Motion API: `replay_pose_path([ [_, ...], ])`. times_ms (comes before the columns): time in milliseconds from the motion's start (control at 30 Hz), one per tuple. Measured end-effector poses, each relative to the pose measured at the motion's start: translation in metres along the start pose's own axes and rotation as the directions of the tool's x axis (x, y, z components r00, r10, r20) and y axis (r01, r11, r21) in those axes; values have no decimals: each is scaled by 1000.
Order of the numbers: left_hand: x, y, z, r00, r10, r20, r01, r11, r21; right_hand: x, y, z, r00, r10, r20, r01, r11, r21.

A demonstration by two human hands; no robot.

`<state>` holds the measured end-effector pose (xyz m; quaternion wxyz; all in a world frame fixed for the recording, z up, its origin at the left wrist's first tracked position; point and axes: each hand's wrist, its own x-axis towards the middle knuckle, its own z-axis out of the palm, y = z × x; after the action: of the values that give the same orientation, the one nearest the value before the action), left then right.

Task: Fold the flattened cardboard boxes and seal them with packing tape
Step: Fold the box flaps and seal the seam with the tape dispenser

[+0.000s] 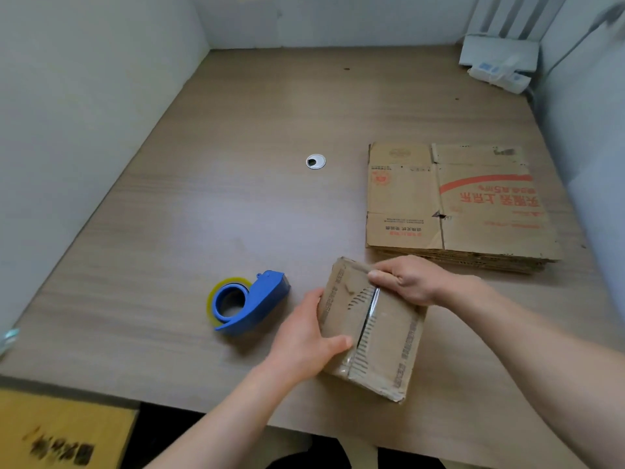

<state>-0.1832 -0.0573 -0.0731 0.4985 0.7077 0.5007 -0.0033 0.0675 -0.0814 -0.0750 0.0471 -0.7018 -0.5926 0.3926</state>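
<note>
Both clamped on small brown folded cardboard box point(392, 336): left hand point(304, 336) grips 9 o'clock side, right hand point(406, 280) curls over 12 o'clock edge

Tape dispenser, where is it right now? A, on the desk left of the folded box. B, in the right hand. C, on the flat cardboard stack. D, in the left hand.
A: the blue tape dispenser lies on the desk left of the folded box, while the left hand and right hand are both on that box.
</note>
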Motion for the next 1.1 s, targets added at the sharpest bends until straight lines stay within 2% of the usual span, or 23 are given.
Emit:
replay_pose_path([
  [67, -3, -4, 8, 993, -44, -105, 38, 997, -65, 10, -6, -3, 997, -27, -73, 13, 984, -178],
  [133, -11, -10, 19, 975, -68, -214, 54, 996, -74, 12, -11, 2, 972, -42, -231, -38, 943, -331],
  [167, -15, -12, 25, 964, -82, -251, 62, 994, -85, 10, -14, 8, 947, -32, -321, -88, 932, -351],
  [233, -21, -14, 35, 955, -105, -277, 72, 990, -124, 4, -22, 23, 876, 37, -481, -202, 934, -296],
  [300, -25, -12, 46, 960, -119, -254, 81, 984, -156, -3, -29, 39, 821, 130, -556, -262, 951, -164],
  [367, -30, -11, 54, 967, -117, -226, 81, 984, -161, -9, -33, 55, 809, 183, -559, -262, 963, -65],
  [533, -29, -11, 49, 974, -126, -190, 92, 980, -177, -10, -32, 64, 805, 126, -580, -240, 963, -123],
  [667, -26, -3, 51, 970, -130, -204, 128, 992, -21, -9, -30, 66, 767, 78, -636, -193, 974, -114],
  [767, -24, -4, 54, 974, -134, -181, 142, 989, 32, -8, -25, 65, 789, 82, -609, -197, 972, -124],
  [833, -22, -9, 45, 982, -91, -164, 97, 995, 30, -8, -24, 64, 800, 77, -595, -199, 970, -142],
  [867, -20, -15, 34, 977, -51, -209, 55, 998, 15, -8, -26, 63, 797, 72, -599, -195, 970, -142],
  [900, -17, -23, 19, 950, -2, -312, 9, 1000, 21, -9, -27, 63, 793, 66, -606, -189, 972, -140],
  [967, -3, -48, -17, 833, 129, -538, -25, 980, 197, -10, -29, 62, 783, 60, -619, -185, 973, -140],
  [1000, 5, -61, -35, 797, 165, -582, 25, 952, 304, -11, -29, 62, 788, 70, -612, -193, 972, -136],
  [1033, 11, -70, -51, 808, 160, -567, 92, 916, 390, -11, -30, 63, 795, 94, -599, -206, 971, -120],
  [1100, 25, -84, -69, 885, 82, -459, 191, 835, 517, -11, -31, 61, 800, 151, -580, -227, 972, -61],
])
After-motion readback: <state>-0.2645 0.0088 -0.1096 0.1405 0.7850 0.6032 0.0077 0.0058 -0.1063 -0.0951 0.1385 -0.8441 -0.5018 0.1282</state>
